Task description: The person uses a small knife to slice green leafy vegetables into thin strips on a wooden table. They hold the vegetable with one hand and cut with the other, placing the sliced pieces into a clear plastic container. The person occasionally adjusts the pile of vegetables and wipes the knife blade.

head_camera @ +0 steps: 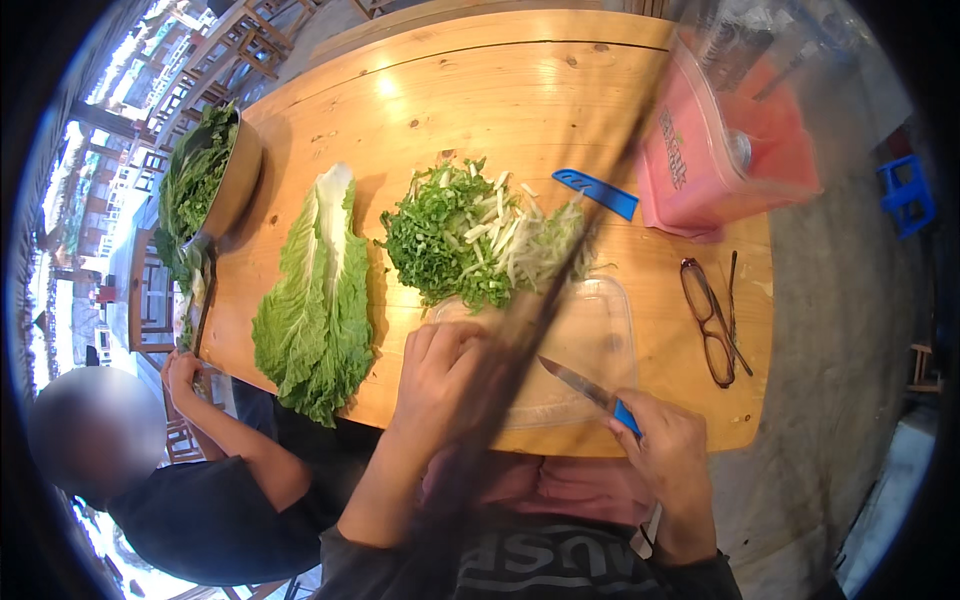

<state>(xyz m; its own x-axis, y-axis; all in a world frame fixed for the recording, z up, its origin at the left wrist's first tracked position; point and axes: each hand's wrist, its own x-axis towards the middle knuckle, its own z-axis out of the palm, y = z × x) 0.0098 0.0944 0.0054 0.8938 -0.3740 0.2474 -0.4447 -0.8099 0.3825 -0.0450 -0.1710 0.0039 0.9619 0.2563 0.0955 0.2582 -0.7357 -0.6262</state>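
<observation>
My right hand (664,442) grips the blue handle of a small kitchen knife (589,386), its blade pointing up and left over a clear plastic lid or tray (600,322). My left hand (442,375) rests with curled fingers at the left side of that plastic piece; a dark blurred strand crosses the view and hides part of it, so I cannot tell if it holds anything. Beyond the hands lies a heap of shredded leafy greens (450,232) with pale stem strips. Left of the heap, a large cabbage-like leaf (319,300) lies flat on the wooden table (465,97).
A metal bowl of greens (244,172) stands at the left, near a co-worker's hands (182,371). Past the heap lies a blue blade sheath (596,193). A pink plastic container (690,150) and folded-open eyeglasses (709,322) are at the right.
</observation>
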